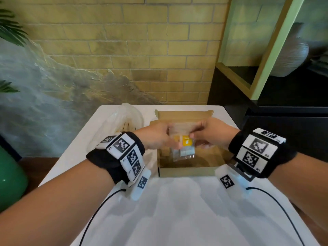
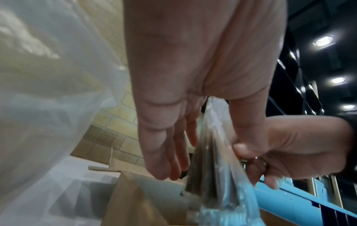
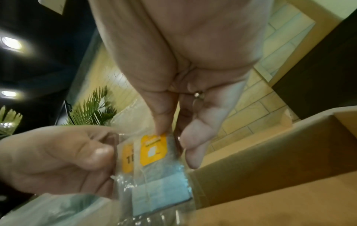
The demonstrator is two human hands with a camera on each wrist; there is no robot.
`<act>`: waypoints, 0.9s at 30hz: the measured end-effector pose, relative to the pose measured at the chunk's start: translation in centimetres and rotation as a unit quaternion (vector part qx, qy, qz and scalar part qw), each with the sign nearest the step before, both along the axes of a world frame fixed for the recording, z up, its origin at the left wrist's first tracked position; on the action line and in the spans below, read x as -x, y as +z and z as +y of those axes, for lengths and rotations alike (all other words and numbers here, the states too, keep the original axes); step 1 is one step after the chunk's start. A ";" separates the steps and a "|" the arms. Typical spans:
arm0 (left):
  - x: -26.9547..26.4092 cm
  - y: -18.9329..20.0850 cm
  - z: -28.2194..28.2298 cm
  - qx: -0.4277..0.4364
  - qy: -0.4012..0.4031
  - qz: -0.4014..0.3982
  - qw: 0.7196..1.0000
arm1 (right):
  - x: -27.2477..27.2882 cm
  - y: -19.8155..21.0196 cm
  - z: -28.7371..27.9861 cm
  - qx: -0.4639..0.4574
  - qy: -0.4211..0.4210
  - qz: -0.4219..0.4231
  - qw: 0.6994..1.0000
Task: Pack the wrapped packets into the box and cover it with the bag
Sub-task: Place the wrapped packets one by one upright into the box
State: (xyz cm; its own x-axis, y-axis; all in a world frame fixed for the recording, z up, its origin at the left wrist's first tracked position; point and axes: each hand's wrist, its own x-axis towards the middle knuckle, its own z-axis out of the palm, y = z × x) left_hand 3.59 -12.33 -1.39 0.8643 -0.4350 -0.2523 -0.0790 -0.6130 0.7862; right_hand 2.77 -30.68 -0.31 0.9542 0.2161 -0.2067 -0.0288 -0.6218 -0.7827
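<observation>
Both hands, left hand (image 1: 156, 137) and right hand (image 1: 211, 134), pinch one clear-wrapped yellow-labelled packet (image 1: 184, 144) over one open brown cardboard box (image 1: 186, 171); one translucent plastic bag (image 1: 115, 128) lies beside it.

Both hands, left (image 1: 157, 137) and right (image 1: 211, 133), meet, fingertips pinching.

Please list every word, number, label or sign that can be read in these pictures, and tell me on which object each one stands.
"1": start of a dark number on the packet's left yellow label; the rest is hidden by the left hand.
Right yellow label: a white shape and small print, too blurred to read.
Wristbands: black-and-white square code markers with tiny characters, too small to read.
Cardboard box and plastic bag: no text visible.
</observation>
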 end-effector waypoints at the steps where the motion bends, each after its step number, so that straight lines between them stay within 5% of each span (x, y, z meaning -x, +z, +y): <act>1: 0.1 -0.2 -0.1 -0.026 0.000 -0.018 0.999 | 0.2 0.1 0.0 -0.015 -0.003 -0.009 1.000; 3: 0.9 -0.2 -0.3 -0.044 0.025 -0.041 0.998 | 0.8 0.3 -0.1 -0.044 -0.006 -0.018 0.999; 11: 5.2 0.9 -0.3 0.129 0.074 -0.009 0.989 | 4.6 1.6 0.7 -0.124 -0.024 -0.043 0.991; 18: 6.8 2.0 -0.7 0.208 0.082 -0.027 0.974 | 6.6 1.4 1.8 -0.112 -0.014 -0.031 0.993; 27: 6.2 1.6 -1.1 0.273 0.079 0.072 0.956 | 5.2 1.1 0.0 -0.135 -0.038 -0.010 0.990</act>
